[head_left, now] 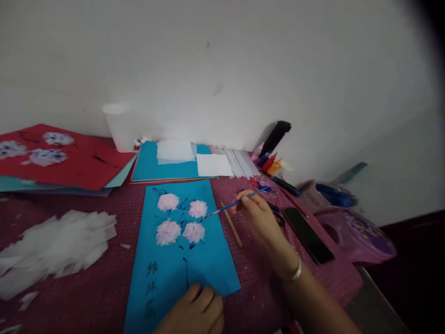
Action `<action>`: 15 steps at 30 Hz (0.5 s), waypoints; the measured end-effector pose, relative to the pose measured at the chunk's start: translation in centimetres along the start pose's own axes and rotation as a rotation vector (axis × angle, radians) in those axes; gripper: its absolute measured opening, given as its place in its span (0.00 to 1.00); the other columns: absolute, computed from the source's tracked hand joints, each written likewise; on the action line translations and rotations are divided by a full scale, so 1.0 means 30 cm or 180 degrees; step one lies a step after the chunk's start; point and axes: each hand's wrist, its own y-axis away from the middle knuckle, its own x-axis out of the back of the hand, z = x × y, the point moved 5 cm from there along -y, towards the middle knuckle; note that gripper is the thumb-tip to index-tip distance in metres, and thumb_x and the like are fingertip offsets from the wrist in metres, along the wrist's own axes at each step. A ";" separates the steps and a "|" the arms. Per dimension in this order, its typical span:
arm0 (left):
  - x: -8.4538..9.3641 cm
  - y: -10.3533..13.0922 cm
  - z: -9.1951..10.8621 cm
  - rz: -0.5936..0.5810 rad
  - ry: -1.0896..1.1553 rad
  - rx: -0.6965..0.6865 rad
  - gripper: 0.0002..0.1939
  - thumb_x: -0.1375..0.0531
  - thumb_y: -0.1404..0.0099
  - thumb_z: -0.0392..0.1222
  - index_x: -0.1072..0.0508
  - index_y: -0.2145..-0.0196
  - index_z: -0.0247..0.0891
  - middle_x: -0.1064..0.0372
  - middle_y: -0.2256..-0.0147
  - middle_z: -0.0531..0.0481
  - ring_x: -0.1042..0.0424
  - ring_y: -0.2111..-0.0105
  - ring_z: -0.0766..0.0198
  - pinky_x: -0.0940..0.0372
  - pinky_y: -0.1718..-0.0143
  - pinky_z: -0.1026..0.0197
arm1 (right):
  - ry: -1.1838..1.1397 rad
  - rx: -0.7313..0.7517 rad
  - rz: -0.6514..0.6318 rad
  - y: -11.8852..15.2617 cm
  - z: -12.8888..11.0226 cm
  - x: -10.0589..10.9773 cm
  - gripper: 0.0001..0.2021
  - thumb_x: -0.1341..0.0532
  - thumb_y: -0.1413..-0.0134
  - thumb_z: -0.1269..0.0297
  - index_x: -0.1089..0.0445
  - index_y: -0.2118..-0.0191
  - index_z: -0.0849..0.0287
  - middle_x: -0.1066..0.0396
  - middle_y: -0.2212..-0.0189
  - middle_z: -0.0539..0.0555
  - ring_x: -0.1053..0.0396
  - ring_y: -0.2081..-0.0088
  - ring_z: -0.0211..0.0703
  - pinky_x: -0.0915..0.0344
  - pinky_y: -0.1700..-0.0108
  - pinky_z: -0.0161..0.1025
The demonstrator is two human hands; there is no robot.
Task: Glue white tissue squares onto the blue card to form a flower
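A thin blue paintbrush (226, 206) is pinched in my right hand (260, 217), its tip at the blue sheet of paper (205, 264) beside the lower right paper flower (193, 232). Several pale pink-white tissue flowers are on that sheet, with dark blue painted leaves and stem strokes around them. Handwritten dark characters (151, 288) run down its lower left. My left hand (196, 311) rests on the sheet's lower edge, fingers curled under and fingertips hidden.
Left lie a white tissue pile (59, 243) and a red sheet with flowers (79, 162). A white cup (118, 127) stands at the wall. A wooden stick (232, 227), a phone (308, 235), paint bottles (269, 162) and a pink pouch (361, 236) are right.
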 end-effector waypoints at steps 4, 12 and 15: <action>0.028 -0.007 0.017 0.0342 -0.0426 0.0115 0.11 0.48 0.33 0.40 0.26 0.63 0.36 0.27 0.66 0.53 0.35 0.63 0.63 0.46 0.61 0.58 | 0.0475 0.0231 -0.0299 0.055 0.011 -0.108 0.07 0.47 0.42 0.65 0.33 0.67 0.57 0.30 0.75 0.49 0.30 0.71 0.39 0.34 0.64 0.37; 0.026 0.005 0.029 0.0439 -0.0467 0.0147 0.15 0.52 0.32 0.37 0.25 0.64 0.37 0.28 0.66 0.52 0.36 0.63 0.63 0.46 0.61 0.57 | 0.1323 0.0858 -0.0497 0.101 0.018 -0.133 0.08 0.49 0.39 0.67 0.32 0.63 0.55 0.30 0.67 0.52 0.32 0.62 0.41 0.36 0.58 0.39; 0.021 0.006 0.028 0.0437 -0.0455 0.0162 0.15 0.52 0.32 0.36 0.25 0.64 0.37 0.29 0.66 0.53 0.36 0.63 0.63 0.46 0.61 0.58 | 0.1657 0.0882 -0.0647 0.103 0.013 -0.149 0.08 0.48 0.39 0.68 0.31 0.63 0.55 0.31 0.68 0.52 0.32 0.63 0.43 0.36 0.55 0.43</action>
